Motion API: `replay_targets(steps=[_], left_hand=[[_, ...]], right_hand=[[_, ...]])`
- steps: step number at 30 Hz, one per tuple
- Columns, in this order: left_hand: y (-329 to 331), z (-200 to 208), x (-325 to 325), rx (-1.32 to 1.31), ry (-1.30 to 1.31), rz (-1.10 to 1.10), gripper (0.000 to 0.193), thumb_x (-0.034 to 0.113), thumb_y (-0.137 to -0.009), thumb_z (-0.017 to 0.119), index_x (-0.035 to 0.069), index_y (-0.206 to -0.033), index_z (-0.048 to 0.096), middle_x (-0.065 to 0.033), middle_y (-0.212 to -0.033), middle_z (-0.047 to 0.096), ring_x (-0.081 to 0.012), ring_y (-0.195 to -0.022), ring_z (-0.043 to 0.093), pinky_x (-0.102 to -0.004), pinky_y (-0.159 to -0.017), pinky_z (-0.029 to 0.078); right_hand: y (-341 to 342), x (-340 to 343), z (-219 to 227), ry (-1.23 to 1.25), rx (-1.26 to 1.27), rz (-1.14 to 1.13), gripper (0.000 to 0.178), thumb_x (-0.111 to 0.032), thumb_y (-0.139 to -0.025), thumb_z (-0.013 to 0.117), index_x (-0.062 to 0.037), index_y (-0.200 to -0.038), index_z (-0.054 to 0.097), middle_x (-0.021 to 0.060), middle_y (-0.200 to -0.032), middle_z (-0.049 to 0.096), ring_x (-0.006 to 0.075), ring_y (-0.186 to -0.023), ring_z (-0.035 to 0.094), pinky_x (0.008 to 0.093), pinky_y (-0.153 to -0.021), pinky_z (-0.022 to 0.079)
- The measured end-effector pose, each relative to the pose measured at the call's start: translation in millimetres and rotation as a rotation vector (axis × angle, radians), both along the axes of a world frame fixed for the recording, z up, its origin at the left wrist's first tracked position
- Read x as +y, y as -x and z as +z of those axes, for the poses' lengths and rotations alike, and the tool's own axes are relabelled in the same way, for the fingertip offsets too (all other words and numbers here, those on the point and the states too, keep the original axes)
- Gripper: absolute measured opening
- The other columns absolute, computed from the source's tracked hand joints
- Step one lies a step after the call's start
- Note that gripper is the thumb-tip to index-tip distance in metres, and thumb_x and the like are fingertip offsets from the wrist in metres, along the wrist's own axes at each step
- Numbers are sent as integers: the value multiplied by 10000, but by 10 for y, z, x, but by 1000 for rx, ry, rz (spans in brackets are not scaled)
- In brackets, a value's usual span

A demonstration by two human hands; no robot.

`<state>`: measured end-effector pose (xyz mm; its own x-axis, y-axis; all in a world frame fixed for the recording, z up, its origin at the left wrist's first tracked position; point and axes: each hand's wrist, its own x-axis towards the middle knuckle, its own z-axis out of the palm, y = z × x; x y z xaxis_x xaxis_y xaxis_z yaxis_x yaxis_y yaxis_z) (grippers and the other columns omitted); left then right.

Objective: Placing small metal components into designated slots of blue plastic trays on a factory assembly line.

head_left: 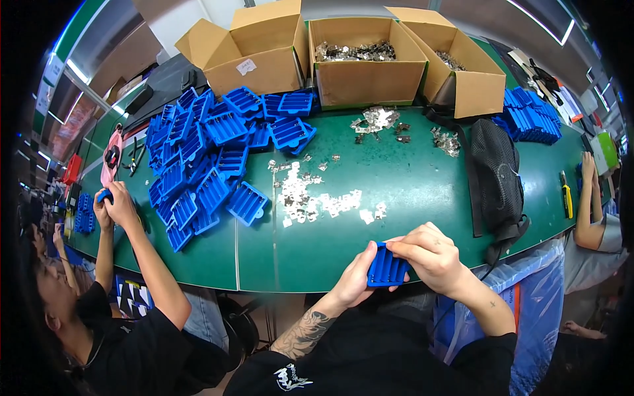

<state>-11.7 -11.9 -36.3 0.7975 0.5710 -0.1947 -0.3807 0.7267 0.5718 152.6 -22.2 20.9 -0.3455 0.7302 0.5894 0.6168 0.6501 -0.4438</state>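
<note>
A blue plastic battery holder (386, 269) with several lengthwise slots is held just off the table's near edge. My left hand (357, 276) grips its left side, thumb along the edge and fingers underneath. Over its upper right corner, my right hand (426, 254) has thumb and fingers pinched together; whether a small part sits between them is hidden. Ahead of my hands, small shiny metal contact pieces (300, 198) lie scattered on the green table (409, 191). To their left rises a heap of similar blue holders (212, 190).
Cardboard boxes (366, 82) of metal pieces line the back. A black mesh bag (496, 178) lies right, before stacked blue holders (531, 119). Yellow-handled pliers (566, 197) rest farther right. At left, a co-worker's hands (113, 203) hold a blue piece; another person's arm (588, 198) reaches in at right.
</note>
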Motion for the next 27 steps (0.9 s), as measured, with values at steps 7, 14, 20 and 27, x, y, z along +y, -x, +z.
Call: replay_targets(steps=[7,14,20,27], left_hand=[[12,-54,-2,28,-57,-25,569,447,-966,175,-3,-1227,403,-157,-880,606,-162,-701,573,-264,-643,463],[40,-38,12,14,-143,-118,570,457,-960,206,8,-1280,349,-156,-953,593,-166,-716,586,-258,-634,466],[36,28,22,-46,-139,-84,660,459,-946,301,82,-1425,49,-146,-1238,430,-216,-837,607,-268,-657,486],[54,29,18,-42,-190,-65,703,468,-932,346,76,-1425,31,-154,-1316,353,-204,-938,572,-315,-790,499]], right_hand=[[-31,-5,26,192,54,5,244,0,-656,687,-25,-897,656,71,-790,624,207,-674,594,278,-605,457],[-168,51,65,724,320,85,188,-80,-754,679,-48,-938,665,87,-844,626,180,-780,610,288,-680,480],[-198,42,29,979,419,166,241,-88,-774,667,-4,-999,648,97,-862,620,148,-819,585,265,-701,458],[-127,-46,-69,989,518,183,238,-96,-815,641,-11,-1037,638,63,-792,560,124,-728,543,253,-635,446]])
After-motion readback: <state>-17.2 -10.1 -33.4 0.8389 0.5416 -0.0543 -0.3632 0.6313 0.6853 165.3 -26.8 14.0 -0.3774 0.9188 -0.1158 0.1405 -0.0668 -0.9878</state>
